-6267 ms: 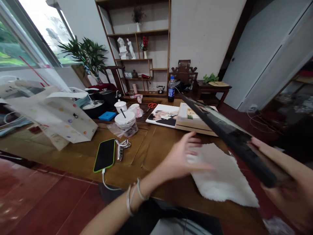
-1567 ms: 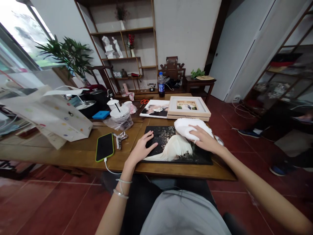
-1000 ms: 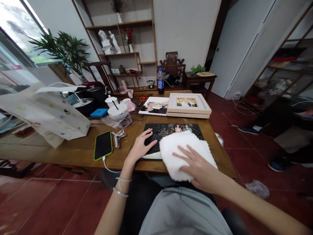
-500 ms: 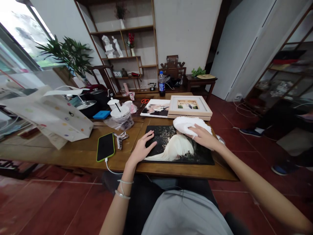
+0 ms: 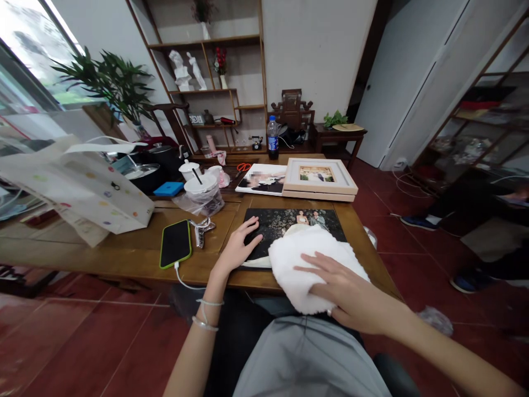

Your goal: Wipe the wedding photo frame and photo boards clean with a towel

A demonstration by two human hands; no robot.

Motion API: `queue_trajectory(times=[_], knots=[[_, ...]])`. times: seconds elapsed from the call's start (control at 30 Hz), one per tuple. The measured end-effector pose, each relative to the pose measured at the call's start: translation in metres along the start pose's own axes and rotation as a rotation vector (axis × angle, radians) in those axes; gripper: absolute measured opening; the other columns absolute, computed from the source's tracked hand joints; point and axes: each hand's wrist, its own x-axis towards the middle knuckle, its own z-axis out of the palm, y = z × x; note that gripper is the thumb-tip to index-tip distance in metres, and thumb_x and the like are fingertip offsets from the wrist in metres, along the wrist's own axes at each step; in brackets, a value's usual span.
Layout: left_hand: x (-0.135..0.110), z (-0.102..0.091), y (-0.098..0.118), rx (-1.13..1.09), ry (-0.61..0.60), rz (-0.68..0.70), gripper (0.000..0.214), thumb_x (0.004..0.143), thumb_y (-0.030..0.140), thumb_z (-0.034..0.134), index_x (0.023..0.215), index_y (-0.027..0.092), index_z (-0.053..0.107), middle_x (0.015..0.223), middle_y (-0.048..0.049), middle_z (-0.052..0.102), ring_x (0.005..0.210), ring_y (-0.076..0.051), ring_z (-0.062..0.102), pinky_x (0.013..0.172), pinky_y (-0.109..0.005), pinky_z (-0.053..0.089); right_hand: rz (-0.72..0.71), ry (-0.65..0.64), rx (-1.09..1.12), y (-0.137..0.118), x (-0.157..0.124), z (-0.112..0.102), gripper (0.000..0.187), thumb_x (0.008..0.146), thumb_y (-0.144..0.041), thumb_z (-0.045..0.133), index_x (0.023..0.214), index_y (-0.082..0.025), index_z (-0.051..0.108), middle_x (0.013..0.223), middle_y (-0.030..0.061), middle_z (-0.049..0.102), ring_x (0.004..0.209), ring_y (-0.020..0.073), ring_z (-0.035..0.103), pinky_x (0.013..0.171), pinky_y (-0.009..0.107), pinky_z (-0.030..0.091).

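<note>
A dark photo panel (image 5: 275, 219) showing a couple and a long white dress lies flat near the table's front edge. My left hand (image 5: 238, 246) rests on its left side, fingers spread, holding nothing. A fluffy white towel (image 5: 295, 251) covers the panel's lower right part and reaches past the table's front edge. My right hand (image 5: 351, 298) has hold of the towel from above, its fingers pressed along the top, the thumb side underneath hidden. Beyond the panel's far edge lie a light framed photo (image 5: 291, 177) and a white-edged print (image 5: 258, 182).
Left of the panel are a phone (image 5: 176, 243) on a charging cable, a foil wrapper (image 5: 201, 230), a bagged cup (image 5: 203, 193), a blue box (image 5: 168, 189) and a paper bag (image 5: 119, 193). A drink bottle (image 5: 273, 139) stands at the back. A person's leg (image 5: 448, 204) shows at right.
My right hand has drawn the towel from the panel's far right edge toward me, uncovering the pictured couple and covering the dress. My left hand has stayed on the panel.
</note>
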Motion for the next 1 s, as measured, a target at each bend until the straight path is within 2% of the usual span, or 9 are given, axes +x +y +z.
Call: queue_trajectory(times=[0.07, 0.17, 0.37, 0.47, 0.53, 0.67, 0.83, 0.93, 1.0], knots=[[0.000, 0.000, 0.000, 0.000, -0.002, -0.001, 0.039, 0.084, 0.037, 0.051, 0.117, 0.017, 0.058, 0.135, -0.0083, 0.048, 0.127, -0.021, 0.041, 0.108, -0.040, 0.030, -0.010, -0.041, 0.023, 0.002, 0.000, -0.009, 0.050, 0.058, -0.002, 0.047, 0.102, -0.019, 0.062, 0.139, 0.0087, 0.041, 0.134, 0.0240, 0.023, 0.108, 0.045, 0.023], [-0.001, 0.000, 0.001, 0.005, -0.006, -0.007, 0.040, 0.084, 0.037, 0.051, 0.118, 0.016, 0.057, 0.136, -0.0088, 0.047, 0.127, -0.021, 0.042, 0.108, -0.039, 0.030, 0.035, -0.043, 0.014, 0.026, 0.013, -0.014, 0.049, 0.061, -0.002, 0.044, 0.103, -0.019, 0.062, 0.139, 0.0103, 0.040, 0.130, 0.0225, 0.031, 0.105, 0.043, 0.029], [-0.001, 0.000, 0.000, 0.005, 0.000, -0.004, 0.041, 0.085, 0.038, 0.050, 0.118, 0.015, 0.057, 0.135, -0.0087, 0.047, 0.126, -0.020, 0.042, 0.109, -0.037, 0.030, 0.169, 0.176, -0.096, 0.100, 0.060, 0.000, 0.039, 0.074, -0.012, 0.043, 0.110, -0.015, 0.058, 0.135, 0.0142, 0.044, 0.129, 0.0257, 0.032, 0.105, 0.045, 0.028], [-0.001, 0.000, -0.001, -0.002, -0.001, 0.004, 0.040, 0.085, 0.037, 0.050, 0.117, 0.016, 0.058, 0.135, -0.0083, 0.047, 0.126, -0.019, 0.042, 0.109, -0.037, 0.030, 0.254, 0.260, -0.150, 0.120, 0.074, 0.004, 0.035, 0.082, -0.019, 0.039, 0.113, -0.018, 0.056, 0.129, 0.0119, 0.051, 0.128, 0.0251, 0.034, 0.105, 0.046, 0.025], [-0.001, 0.000, -0.001, -0.006, 0.001, 0.004, 0.039, 0.085, 0.037, 0.049, 0.118, 0.017, 0.057, 0.136, -0.0080, 0.047, 0.126, -0.020, 0.042, 0.109, -0.038, 0.030, 0.299, 0.271, -0.185, 0.121, 0.075, 0.006, 0.036, 0.082, -0.018, 0.039, 0.115, -0.017, 0.055, 0.129, 0.0130, 0.051, 0.129, 0.0256, 0.032, 0.106, 0.047, 0.023], [-0.001, 0.000, -0.001, -0.010, 0.004, -0.004, 0.039, 0.085, 0.038, 0.049, 0.117, 0.017, 0.058, 0.136, -0.0085, 0.047, 0.126, -0.021, 0.042, 0.108, -0.039, 0.030, 0.283, 0.235, -0.227, 0.092, 0.064, 0.012, 0.045, 0.071, -0.009, 0.044, 0.114, -0.014, 0.056, 0.131, 0.0158, 0.048, 0.132, 0.0277, 0.027, 0.106, 0.050, 0.020], [-0.001, 0.000, 0.001, -0.015, 0.008, 0.003, 0.039, 0.085, 0.037, 0.049, 0.117, 0.018, 0.058, 0.136, -0.0082, 0.047, 0.126, -0.021, 0.042, 0.108, -0.041, 0.030, 0.140, 0.124, -0.139, 0.018, 0.032, 0.018, 0.046, 0.063, -0.005, 0.048, 0.105, -0.018, 0.061, 0.138, 0.0112, 0.041, 0.134, 0.0286, 0.019, 0.107, 0.053, 0.016], [-0.001, 0.000, 0.001, -0.014, 0.009, 0.005, 0.038, 0.085, 0.035, 0.049, 0.116, 0.017, 0.059, 0.135, -0.0083, 0.048, 0.128, -0.021, 0.040, 0.108, -0.041, 0.030, 0.068, 0.027, -0.037, -0.013, 0.014, 0.011, 0.047, 0.060, -0.006, 0.049, 0.103, -0.021, 0.061, 0.140, 0.0065, 0.041, 0.135, 0.0269, 0.019, 0.109, 0.049, 0.018], [-0.001, 0.000, 0.001, -0.015, 0.006, 0.003, 0.036, 0.086, 0.034, 0.047, 0.116, 0.017, 0.059, 0.134, -0.0083, 0.049, 0.128, -0.021, 0.040, 0.108, -0.040, 0.030, 0.067, -0.002, 0.006, -0.019, 0.010, 0.003, 0.048, 0.060, -0.007, 0.049, 0.105, -0.022, 0.060, 0.137, 0.0057, 0.044, 0.133, 0.0259, 0.024, 0.107, 0.046, 0.023]])
